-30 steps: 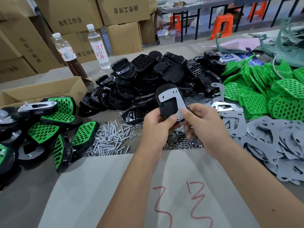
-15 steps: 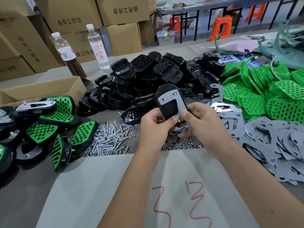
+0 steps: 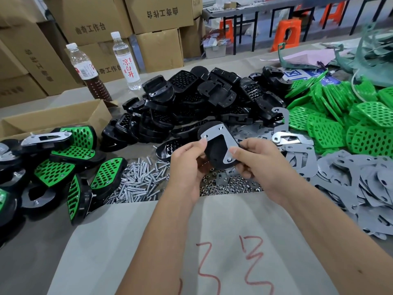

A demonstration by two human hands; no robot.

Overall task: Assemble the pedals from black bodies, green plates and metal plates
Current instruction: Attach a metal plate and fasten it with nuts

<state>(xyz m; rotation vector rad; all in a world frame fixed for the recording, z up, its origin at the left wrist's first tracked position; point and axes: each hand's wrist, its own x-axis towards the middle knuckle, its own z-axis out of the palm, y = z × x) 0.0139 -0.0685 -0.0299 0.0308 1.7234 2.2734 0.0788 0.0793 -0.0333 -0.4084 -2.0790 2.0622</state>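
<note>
Pedal body (image 3: pixel 214 154), black with a metal plate (image 3: pixel 221 141) laid on it, sits pinched between our left hand (image 3: pixel 187 165) and right hand (image 3: pixel 257 165) above the nuts (image 3: pixel 231 186). Light, rigid plastic, we judge; edges grip best, since the loose plate may slide.

The lower end of the black body (image 3: pixel 214 150) is covered by the fingers of both hands, the left hand (image 3: pixel 187 165) and the right hand (image 3: pixel 259 165), so its underside cannot be told. Behind that body, the pile of black bodies (image 3: pixel 202 103) hides its own lower layers. The finished pedals (image 3: pixel 63 162) left of the body run off the picture's edge. The small nuts (image 3: pixel 231 186) below it blur together, uncountable.
</note>
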